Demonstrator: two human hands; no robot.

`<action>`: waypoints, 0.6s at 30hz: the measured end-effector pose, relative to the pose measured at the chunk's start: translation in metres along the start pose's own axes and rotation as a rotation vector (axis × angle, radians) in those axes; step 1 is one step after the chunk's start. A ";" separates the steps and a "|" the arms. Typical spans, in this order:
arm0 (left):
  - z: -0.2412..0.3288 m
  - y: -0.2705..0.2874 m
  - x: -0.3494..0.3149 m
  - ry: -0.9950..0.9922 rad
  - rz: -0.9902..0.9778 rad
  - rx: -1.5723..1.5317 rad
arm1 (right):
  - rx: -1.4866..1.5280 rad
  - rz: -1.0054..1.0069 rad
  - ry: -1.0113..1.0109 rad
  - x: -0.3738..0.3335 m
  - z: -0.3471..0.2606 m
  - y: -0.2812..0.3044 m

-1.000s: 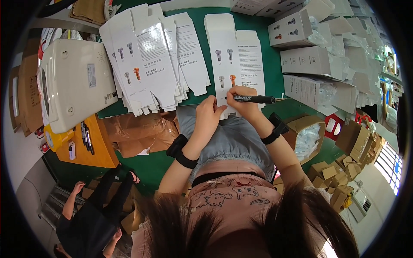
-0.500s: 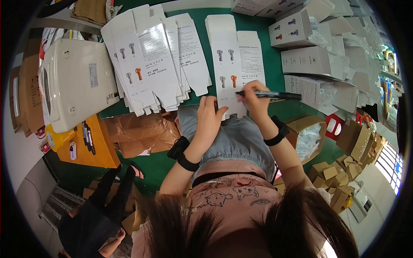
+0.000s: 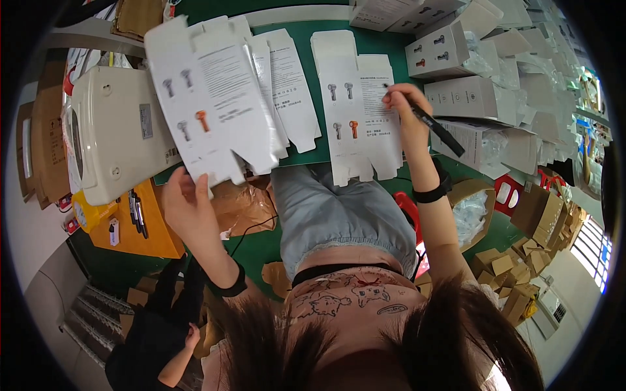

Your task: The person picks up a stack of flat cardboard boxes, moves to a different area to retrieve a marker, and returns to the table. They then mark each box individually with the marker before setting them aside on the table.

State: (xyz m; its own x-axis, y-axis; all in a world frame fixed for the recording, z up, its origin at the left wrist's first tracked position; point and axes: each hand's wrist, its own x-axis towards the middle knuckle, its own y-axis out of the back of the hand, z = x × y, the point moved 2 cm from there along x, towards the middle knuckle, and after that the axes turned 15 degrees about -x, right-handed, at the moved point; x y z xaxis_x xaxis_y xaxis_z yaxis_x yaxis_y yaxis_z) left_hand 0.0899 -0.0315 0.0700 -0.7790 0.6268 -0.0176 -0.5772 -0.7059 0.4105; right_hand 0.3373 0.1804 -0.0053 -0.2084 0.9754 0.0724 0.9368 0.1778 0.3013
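Note:
My left hand (image 3: 190, 205) pinches the lower edge of a flat, unfolded white printed carton (image 3: 215, 140), thumb on top. This carton tilts over the left stack of similar flat cartons (image 3: 297, 98); small pictures of handheld devices, one orange, are printed on it. In my right hand (image 3: 409, 111) is a black marker pen (image 3: 442, 133), its tip pointing up and left above another flat carton (image 3: 342, 153). That carton lies in front of me on the green table (image 3: 297, 25), on top of a pile, its lower tabs near the table edge.
White boxes (image 3: 460, 98), several open with clear plastic inside, crowd the right side. A cream-coloured machine (image 3: 120, 124) stands at the left. Pens (image 3: 137, 212) lie on an orange surface below it. Brown cartons (image 3: 502, 260) fill the lower right, and another person (image 3: 153, 332) is at lower left.
My left hand has moved left from the middle carton to the left stack and taken a flat carton, which has shifted. My right hand has risen up and right with the marker.

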 end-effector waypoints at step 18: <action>-0.058 -0.157 -0.078 0.084 -0.575 -0.144 | -0.376 -0.132 0.036 0.000 0.028 -0.035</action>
State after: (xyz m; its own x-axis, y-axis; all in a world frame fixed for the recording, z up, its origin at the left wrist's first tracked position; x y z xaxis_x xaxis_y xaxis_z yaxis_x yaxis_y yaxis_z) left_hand 0.2272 0.0111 -0.0462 -0.3447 0.8977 -0.2745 -0.9350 -0.3022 0.1857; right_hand 0.3124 0.1776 -0.0423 -0.3359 0.9410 0.0410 0.7346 0.2344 0.6367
